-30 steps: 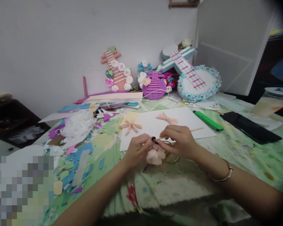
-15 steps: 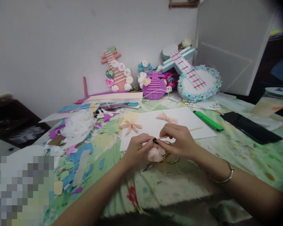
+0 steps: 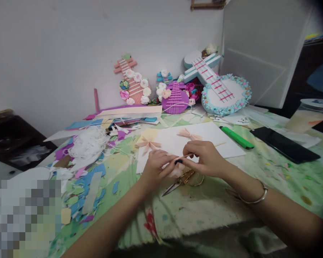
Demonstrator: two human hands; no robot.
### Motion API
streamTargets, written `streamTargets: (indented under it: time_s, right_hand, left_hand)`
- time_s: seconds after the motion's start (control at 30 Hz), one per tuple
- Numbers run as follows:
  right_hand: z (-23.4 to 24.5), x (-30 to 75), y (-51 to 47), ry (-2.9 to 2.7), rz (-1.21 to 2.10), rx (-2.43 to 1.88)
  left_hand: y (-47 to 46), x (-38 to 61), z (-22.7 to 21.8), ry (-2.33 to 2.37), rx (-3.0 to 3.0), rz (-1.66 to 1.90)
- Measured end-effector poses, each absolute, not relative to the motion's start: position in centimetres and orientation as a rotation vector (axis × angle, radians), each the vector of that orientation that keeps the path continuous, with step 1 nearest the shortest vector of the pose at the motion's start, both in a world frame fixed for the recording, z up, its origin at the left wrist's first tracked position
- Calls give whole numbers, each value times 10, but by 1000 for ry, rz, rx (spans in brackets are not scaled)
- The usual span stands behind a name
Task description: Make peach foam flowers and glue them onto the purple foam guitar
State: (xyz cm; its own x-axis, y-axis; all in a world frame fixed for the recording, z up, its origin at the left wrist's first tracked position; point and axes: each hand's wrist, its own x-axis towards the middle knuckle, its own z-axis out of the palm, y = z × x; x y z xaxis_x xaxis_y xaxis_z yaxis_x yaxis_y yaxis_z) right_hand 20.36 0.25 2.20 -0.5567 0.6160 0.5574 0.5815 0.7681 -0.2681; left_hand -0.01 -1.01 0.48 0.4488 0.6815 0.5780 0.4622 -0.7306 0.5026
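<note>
Scissors (image 3: 177,183) lie nearest. Just beyond, the left hand (image 3: 156,165) pinches a pink paper flower (image 3: 176,172) against the wooden skewer (image 3: 221,144) pinched by the right hand (image 3: 207,160), over the white sheet (image 3: 214,132); a harder squeeze could crush the petals.

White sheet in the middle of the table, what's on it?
Two pink paper bows, at its left corner and near its far edge. A thin stick pinched in the right hand crosses it. That hand and the left hand hide its near edge.

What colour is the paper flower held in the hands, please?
Pale pink: the paper flower just under the stick, best in the head view.
</note>
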Motion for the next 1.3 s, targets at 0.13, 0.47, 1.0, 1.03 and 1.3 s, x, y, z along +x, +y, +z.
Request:
streamTargets:
  time_s: [0.13,0.47,1.0,1.03,1.3]
  right_hand:
    - [18,203,5,-2275,9,-851]
    - [21,200,3,-2272,-88,-796]
    - [12,195,5,-2274,-105,-762]
    - [12,195,5,-2276,-86,-760]
    - [12,195,3,-2219,-92,-679]
  left_hand:
    - [-11,0,5,997,2568,1205]
    - [-13,-1,9,1105,2716,1255]
    - [-9,-6,-1,1174,2883,1363]
    - [-9,-6,-1,1176,2888,1362]
    - [-15,0,5,1147,2818,1407]
